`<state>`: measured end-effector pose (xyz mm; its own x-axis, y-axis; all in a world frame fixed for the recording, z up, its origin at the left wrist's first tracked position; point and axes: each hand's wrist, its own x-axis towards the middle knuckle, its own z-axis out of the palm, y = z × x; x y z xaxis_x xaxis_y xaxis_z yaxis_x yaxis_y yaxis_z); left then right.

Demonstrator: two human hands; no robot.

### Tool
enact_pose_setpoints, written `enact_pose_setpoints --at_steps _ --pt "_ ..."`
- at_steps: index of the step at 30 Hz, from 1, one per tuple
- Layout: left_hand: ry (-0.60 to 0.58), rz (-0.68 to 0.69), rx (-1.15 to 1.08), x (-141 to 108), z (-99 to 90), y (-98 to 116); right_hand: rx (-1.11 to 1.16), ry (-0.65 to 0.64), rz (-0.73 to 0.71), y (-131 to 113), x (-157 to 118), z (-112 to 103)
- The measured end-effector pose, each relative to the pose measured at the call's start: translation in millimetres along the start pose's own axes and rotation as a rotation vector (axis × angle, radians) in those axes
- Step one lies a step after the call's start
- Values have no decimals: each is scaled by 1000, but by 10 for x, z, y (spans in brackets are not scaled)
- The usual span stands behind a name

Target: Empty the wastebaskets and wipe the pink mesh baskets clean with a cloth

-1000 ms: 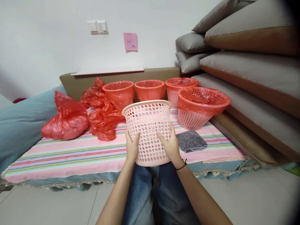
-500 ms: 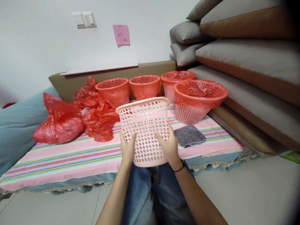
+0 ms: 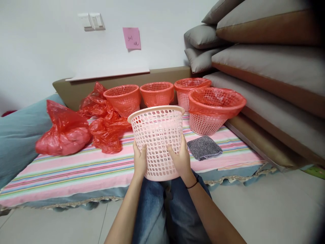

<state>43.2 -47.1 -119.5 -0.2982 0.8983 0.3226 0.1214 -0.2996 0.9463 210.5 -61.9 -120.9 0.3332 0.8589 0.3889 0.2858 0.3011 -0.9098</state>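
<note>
A pale pink mesh basket [image 3: 159, 142] is held upright above the front edge of the sofa seat, rim up and slightly tilted. My left hand [image 3: 139, 161] grips its lower left side, thumb on the near wall. On the lower right side my right hand [image 3: 180, 157] grips it the same way, with a black band on the wrist. No red bag covers this basket. Right of it, a folded dark grey cloth [image 3: 204, 148] lies on the striped cover.
Behind stand baskets with red bags over their rims [image 3: 122, 98], [image 3: 156, 94], [image 3: 192, 84], [image 3: 215, 105]. Red plastic bags [image 3: 64, 132], [image 3: 108, 130] lie at the left on the striped cover [image 3: 76, 173]. Grey and brown cushions [image 3: 266, 64] are stacked at the right.
The held basket has turned a little in my hands and its rim sits more level. My left hand has shifted slightly right along with it.
</note>
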Motion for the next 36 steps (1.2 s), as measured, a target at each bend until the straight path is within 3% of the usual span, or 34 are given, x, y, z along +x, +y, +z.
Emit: enact_pose_setpoints --at_steps 9,14,26,36 --pt "114 -14 50 8 23 -3 42 -39 39 -82 88 -15" --pt "203 -52 132 8 -1 -21 47 -1 72 -103 106 -18" --pt "88 84 90 -40 60 -7 36 -30 -13 -33 51 -42" --pt "183 10 117 -12 26 11 71 0 68 -51 84 -36"
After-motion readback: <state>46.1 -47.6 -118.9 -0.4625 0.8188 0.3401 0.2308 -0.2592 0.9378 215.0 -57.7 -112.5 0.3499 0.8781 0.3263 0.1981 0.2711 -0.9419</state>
